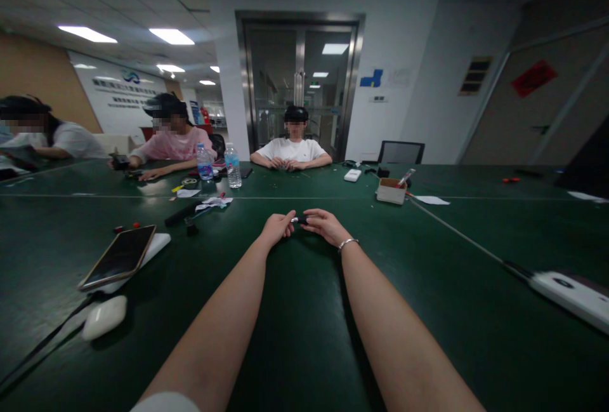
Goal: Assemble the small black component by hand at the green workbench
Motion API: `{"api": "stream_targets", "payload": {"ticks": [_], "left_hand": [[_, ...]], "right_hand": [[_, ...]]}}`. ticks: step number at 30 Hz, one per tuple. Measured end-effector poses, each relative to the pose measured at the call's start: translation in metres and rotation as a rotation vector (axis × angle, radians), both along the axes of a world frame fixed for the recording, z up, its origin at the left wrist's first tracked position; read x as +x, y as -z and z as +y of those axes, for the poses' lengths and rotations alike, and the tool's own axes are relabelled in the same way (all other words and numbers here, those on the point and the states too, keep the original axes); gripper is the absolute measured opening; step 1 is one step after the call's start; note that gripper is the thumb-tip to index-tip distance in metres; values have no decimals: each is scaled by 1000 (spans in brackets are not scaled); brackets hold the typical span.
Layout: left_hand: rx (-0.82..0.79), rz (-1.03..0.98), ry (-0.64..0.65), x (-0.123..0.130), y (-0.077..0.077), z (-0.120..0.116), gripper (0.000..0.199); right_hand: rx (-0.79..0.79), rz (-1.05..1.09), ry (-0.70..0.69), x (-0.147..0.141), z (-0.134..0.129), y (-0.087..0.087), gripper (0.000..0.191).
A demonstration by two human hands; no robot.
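Observation:
Both arms reach forward over the dark green table (295, 310). Between my fingertips is a small black and silver object (301, 220), held level a little above or at the tabletop; its kind is too small to make out. My left hand (278, 228) pinches its silver end between thumb and fingers. On the black end, the fingers of my right hand (327, 226) are closed, with the thumb mostly hidden. A silver bracelet (349, 244) circles my right wrist.
To the left lie a phone (118, 258) on a white block, a white earbud case (105, 318) and a black cable. Farther off stand two water bottles (233, 166) and a small box (391, 192). A white power strip (573, 298) lies right. Several people sit around the table.

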State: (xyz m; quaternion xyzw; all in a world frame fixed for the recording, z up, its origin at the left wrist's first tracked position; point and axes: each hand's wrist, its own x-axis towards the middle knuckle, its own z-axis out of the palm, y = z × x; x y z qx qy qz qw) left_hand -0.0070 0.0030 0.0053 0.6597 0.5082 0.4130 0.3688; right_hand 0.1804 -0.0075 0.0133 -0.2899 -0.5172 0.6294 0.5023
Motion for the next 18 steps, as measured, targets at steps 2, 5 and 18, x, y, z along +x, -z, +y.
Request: {"api": "stream_targets", "payload": {"ticks": [2,5,18], "left_hand": [[3,0,1,0,-1,-1,60],[13,10,-3,0,-2,-3,62],[-19,-56,1,5,-5,-4,56]], "right_hand": [[4,5,-7,0,-1,0,25],[8,17,-16,0,-2,-1,25],[-45,-23,36,-2,1,-1,20]]}}
